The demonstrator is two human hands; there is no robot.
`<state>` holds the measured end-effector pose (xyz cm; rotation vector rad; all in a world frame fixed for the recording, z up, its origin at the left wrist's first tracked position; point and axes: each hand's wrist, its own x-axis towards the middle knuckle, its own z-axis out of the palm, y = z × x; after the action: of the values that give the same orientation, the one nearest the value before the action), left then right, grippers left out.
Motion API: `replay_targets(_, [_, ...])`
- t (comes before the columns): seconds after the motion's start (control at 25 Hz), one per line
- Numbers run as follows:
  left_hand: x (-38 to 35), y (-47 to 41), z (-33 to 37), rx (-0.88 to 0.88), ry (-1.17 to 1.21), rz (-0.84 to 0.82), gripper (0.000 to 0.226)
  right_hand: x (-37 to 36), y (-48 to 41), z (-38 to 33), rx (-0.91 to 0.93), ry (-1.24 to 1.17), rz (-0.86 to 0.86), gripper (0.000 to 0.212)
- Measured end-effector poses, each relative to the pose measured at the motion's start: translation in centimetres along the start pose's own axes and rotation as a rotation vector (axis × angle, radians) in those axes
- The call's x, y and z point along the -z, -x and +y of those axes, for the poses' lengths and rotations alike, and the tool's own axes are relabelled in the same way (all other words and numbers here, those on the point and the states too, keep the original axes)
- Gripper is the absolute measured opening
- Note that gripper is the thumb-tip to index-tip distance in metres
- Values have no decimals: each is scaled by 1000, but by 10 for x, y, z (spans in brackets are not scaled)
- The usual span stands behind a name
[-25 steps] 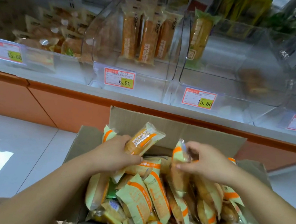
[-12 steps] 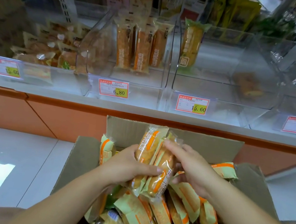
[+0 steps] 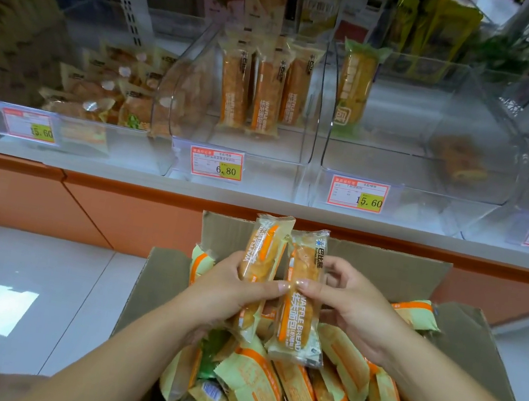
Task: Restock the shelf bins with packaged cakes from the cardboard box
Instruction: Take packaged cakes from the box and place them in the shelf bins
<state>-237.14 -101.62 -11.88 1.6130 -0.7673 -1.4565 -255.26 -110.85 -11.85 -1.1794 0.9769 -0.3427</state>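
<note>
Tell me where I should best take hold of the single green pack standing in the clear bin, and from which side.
Probably its middle, pinched across the narrow width. The green pack stands upright at the back of the clear bin, with free space on both sides. Come from the front, over the low front wall.

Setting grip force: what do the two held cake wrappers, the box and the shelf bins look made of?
Wrappers on the left cake and right cake: thin glossy plastic film, it seems; partly see-through, crimped ends, glare.
Box: matte brown cardboard, plain flaps.
Bins: clear rigid plastic, perhaps acrylic; contents show through the walls.
</note>
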Motion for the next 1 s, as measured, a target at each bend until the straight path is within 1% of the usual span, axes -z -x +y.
replay_targets(0.08, [0,1,1,-15,-17,44,43,-1,-1,1,7,-12,28,63])
replay_targets(0.16, [1,2,2,-13,-13,46,40,-1,-1,2,8,-8,49,56])
replay_targets(0.24, [3,3,4,-28,-6,17,41,-1,0,2,19,-16,49,46])
replay_targets(0.28, [5,3,6,-44,-10,3,40,-1,1,1,30,-25,46,46])
replay_targets(0.44, [17,14,21,-118,-14,-11,42,-2,5,-13,90,-24,35,56])
replay_targets(0.64, [36,25,51,-148,-28,-73,40,-10,8,-42,168,23,23,53])
replay_targets(0.76, [55,29,69,-191,-67,-99,50,-21,6,-64,234,63,64,47])
replay_targets(0.8, [65,30,76,-224,-105,-85,54,-24,5,-76,265,85,81,52])
replay_targets(0.92, [99,31,99,-294,-206,7,59,-30,0,-123,375,86,105,93])
replay_targets(0.96, [109,31,105,-303,-205,43,58,-31,-5,-142,422,104,131,98])
replay_targets(1.0, [120,30,110,-316,-196,74,57,-33,-13,-160,475,139,160,97])
